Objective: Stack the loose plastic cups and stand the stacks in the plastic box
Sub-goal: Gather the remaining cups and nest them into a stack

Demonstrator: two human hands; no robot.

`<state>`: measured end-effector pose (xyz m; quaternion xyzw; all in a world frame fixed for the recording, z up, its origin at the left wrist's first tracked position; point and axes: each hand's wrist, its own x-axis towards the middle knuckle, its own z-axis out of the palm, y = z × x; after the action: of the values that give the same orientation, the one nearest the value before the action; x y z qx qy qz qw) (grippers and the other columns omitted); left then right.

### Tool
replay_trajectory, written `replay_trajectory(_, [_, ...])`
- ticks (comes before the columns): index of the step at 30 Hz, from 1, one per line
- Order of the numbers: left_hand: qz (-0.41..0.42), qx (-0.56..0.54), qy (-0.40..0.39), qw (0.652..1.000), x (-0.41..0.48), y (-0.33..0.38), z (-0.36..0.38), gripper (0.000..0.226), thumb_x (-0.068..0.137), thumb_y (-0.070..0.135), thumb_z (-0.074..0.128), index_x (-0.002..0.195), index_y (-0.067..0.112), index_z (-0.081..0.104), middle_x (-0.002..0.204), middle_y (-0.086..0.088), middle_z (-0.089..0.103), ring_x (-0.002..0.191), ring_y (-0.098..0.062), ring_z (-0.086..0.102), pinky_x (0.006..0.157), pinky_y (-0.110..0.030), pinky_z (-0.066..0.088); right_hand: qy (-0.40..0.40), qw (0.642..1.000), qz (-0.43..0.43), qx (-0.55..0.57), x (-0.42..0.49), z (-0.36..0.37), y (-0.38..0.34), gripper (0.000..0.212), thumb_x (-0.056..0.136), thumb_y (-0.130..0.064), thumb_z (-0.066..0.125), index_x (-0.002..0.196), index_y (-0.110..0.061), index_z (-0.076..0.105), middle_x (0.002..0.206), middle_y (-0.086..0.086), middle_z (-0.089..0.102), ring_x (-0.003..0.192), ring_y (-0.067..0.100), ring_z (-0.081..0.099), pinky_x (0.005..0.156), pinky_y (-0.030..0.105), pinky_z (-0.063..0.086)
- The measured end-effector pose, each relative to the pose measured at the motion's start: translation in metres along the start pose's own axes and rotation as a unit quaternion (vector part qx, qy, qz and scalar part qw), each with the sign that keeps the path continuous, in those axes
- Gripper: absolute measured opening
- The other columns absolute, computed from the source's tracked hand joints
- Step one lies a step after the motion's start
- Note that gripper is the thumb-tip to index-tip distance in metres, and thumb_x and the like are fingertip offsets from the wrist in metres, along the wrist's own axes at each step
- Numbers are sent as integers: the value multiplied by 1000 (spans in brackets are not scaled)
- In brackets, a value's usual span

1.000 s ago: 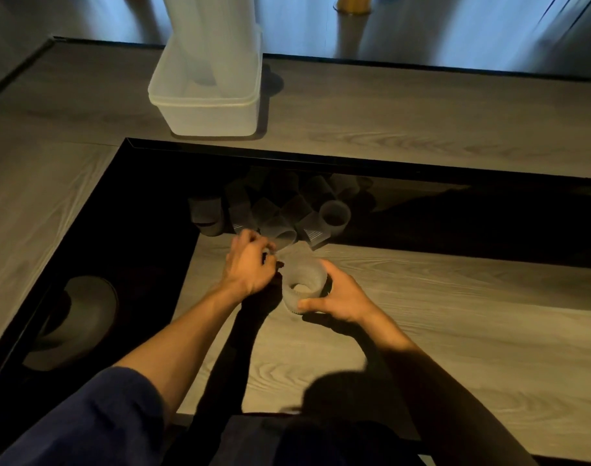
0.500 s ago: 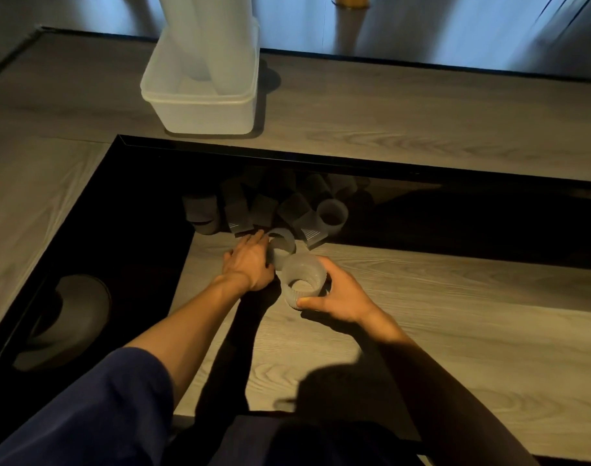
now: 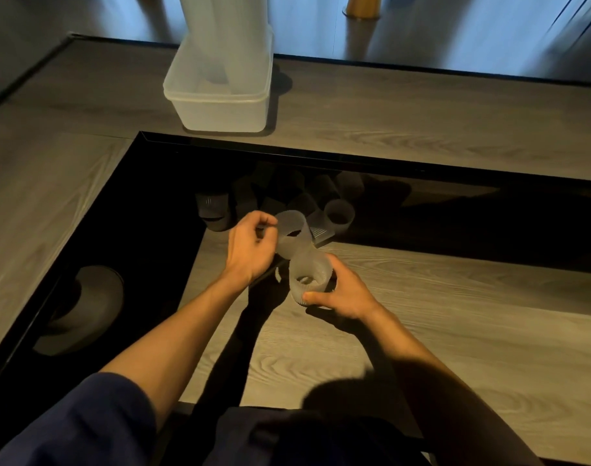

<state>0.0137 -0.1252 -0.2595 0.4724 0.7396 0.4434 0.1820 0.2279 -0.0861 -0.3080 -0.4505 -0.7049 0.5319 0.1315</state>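
Two levels of wood-grain worktop (image 3: 422, 331), with a black recess between them. On the far level sits the plastic box (image 3: 220, 109), well apart from the hands; tall cup stacks (image 3: 227, 35) stand in it already. In shadow just beyond the hands, loose cups (image 3: 338, 215) lie heaped. Nearer, the left hand (image 3: 250, 250) pinches one ribbed cup (image 3: 291, 230), tilted. The right hand (image 3: 343, 295) wraps a second ribbed cup (image 3: 309, 279), upright on the worktop; single or short stack, cannot tell. Step in hand: nesting. Next move likely calls for righting the tilted cup and lining its base over the open mouth below.
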Motion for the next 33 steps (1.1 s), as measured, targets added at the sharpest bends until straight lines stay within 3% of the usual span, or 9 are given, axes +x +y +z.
replay_trajectory(2, [37,2,-13,999,-4,7,1,16,94,9,60,100,23,64,101,5,65,89,-2,61,70,-7,46,-1,1000,1,1,-1,1,0,88,69,-31,92,143,-40,45,126,-23,59,114,-5,56,85,16,44])
replay_trajectory(5, [104,39,-59,992,-8,12,3,16,90,9,62,103,16,68,100,8,63,88,-5,58,72,-7,41,-1,1000,1,1,-1,1,-1,86,69,-31,93,141,-39,46,126,-21,59,114,-5,54,87,17,44])
replay_trajectory(10, [183,105,-134,968,-9,18,5,25,87,23,57,109,17,66,103,13,56,89,-6,56,74,-21,46,2,1000,0,1,1,1,0,86,68,-35,93,140,-40,46,130,-18,60,119,-1,55,92,19,44])
replay_trajectory(13, [192,94,-137,967,-9,18,4,21,88,15,61,108,16,67,102,12,57,81,6,53,67,-7,35,0,1000,-4,0,1,1,0,84,69,-33,93,139,-39,47,129,-17,62,119,-1,57,93,19,46])
replay_trajectory(16, [189,84,-136,969,-10,16,2,21,87,12,64,107,15,68,102,12,58,81,13,53,63,-5,36,-7,1000,-11,-2,1,1,-1,86,69,-34,93,140,-37,46,130,-17,61,119,-3,56,91,16,45])
replay_trajectory(21, [188,74,-129,971,-13,16,1,21,83,14,65,104,17,68,101,11,60,82,2,54,64,-6,37,-10,1000,-16,-7,3,1,1,94,67,-40,93,146,-34,44,136,-14,59,126,3,55,103,26,46])
replay_trajectory(24, [195,61,-125,971,-16,19,1,20,82,16,63,102,15,67,100,8,60,78,7,53,62,-6,36,-9,1000,-19,-10,2,1,-1,87,69,-34,93,142,-35,46,134,-14,60,124,3,55,102,25,45])
replay_trajectory(29, [196,95,-154,964,-18,19,4,26,82,23,58,105,14,66,103,3,63,85,-9,57,68,-20,47,-8,1000,-18,-13,3,0,-1,84,71,-31,92,139,-42,44,130,-15,61,122,3,56,99,25,47])
replay_trajectory(33, [176,100,-161,966,-14,17,0,27,82,21,57,107,14,66,103,2,61,86,-11,57,70,-21,47,-5,1000,-12,-5,2,1,0,86,69,-34,93,139,-43,43,130,-17,61,121,0,56,98,24,47])
